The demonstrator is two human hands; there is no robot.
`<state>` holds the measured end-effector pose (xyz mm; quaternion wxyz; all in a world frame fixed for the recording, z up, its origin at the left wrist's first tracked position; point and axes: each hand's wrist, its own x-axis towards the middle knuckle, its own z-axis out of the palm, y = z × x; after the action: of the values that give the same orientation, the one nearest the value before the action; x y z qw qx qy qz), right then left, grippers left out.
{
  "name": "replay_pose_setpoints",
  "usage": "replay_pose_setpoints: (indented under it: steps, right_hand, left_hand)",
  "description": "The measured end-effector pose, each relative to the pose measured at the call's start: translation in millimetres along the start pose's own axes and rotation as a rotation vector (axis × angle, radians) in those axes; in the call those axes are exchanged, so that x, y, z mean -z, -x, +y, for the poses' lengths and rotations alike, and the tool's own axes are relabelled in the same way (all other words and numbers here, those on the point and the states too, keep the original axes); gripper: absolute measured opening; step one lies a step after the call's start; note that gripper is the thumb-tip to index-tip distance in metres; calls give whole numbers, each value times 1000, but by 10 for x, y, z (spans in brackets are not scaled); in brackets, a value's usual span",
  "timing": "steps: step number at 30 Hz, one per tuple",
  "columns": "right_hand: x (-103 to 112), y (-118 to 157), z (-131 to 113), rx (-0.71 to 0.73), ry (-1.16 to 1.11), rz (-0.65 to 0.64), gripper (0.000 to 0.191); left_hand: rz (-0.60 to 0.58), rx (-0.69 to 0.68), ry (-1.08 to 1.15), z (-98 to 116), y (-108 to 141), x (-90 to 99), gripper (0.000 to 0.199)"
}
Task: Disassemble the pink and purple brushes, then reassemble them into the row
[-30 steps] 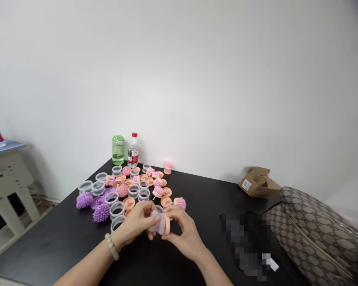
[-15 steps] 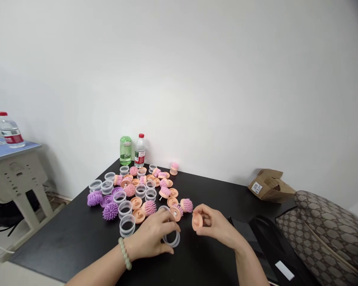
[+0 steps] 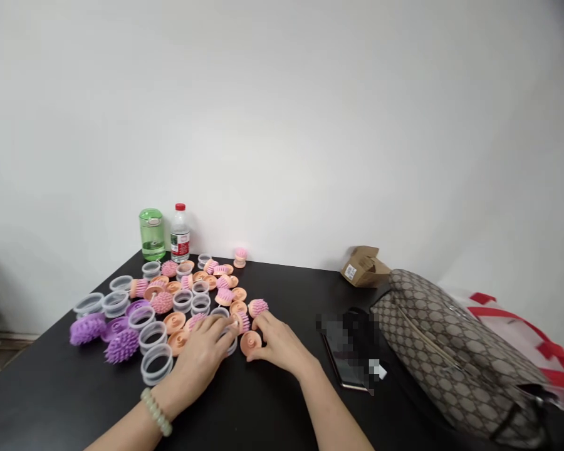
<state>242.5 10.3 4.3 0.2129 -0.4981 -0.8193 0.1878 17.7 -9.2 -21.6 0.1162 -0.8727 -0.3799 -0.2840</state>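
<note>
My left hand (image 3: 200, 357) lies palm down, fingers over a clear plastic ring (image 3: 231, 346) — my right hand (image 3: 279, 344) sits apart, touching a peach brush base (image 3: 250, 343) on the black table (image 3: 51, 401) — any grip, I cannot tell.

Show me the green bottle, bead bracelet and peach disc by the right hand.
green bottle (image 3: 151, 237): head view, on its body.
bead bracelet (image 3: 156, 412): head view, on the beads.
peach disc (image 3: 250, 343): head view, on its top face.

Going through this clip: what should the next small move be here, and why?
Probably the right hand should pick up the peach plastic disc: it lies right at those fingertips, at the pile's near edge, while the left hand is over the clear plastic rings.
</note>
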Motion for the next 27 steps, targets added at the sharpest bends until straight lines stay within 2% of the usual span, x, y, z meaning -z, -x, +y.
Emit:
replay_pose_setpoints:
  steps: [3, 5, 8, 9, 11, 14, 17, 23, 25, 27]
  right_hand:
    - [40, 14, -7, -23, 62, 52, 43]
    - [64, 20, 14, -43, 93, 79, 65]
    - [65, 15, 71, -81, 105, -27, 109]
    - [54, 10, 91, -90, 94, -84, 119]
    - [15, -7, 119, -92, 51, -158, 126]
    - [-83, -43, 118, -82, -42, -150, 121]
    - [-214, -93, 69, -81, -125, -108, 116]
    - [-372, -153, 0, -13, -109, -57, 110]
    - [-363, -143, 44, 40, -84, 6, 100]
    - [-336, -148, 137, 67, -90, 143, 80]
  left_hand:
    - [43, 38, -27, -61, 29, -54, 44]
    - [44, 36, -6, -62, 40, -55, 52]
    - [0, -14, 35, -17, 38, -18, 68]
    - [-33, -39, 41, 5, 33, -4, 72]
    - [-107, -93, 38, 46, 22, 14, 79]
    - [-175, -126, 26, 70, 7, -6, 85]
    - [-195, -90, 24, 29, 0, -67, 75]
    - [-140, -10, -22, -86, 3, -104, 55]
    - [-122, -2, -26, -61, 3, -59, 52]
    - [-110, 10, -17, -2, 3, 0, 51]
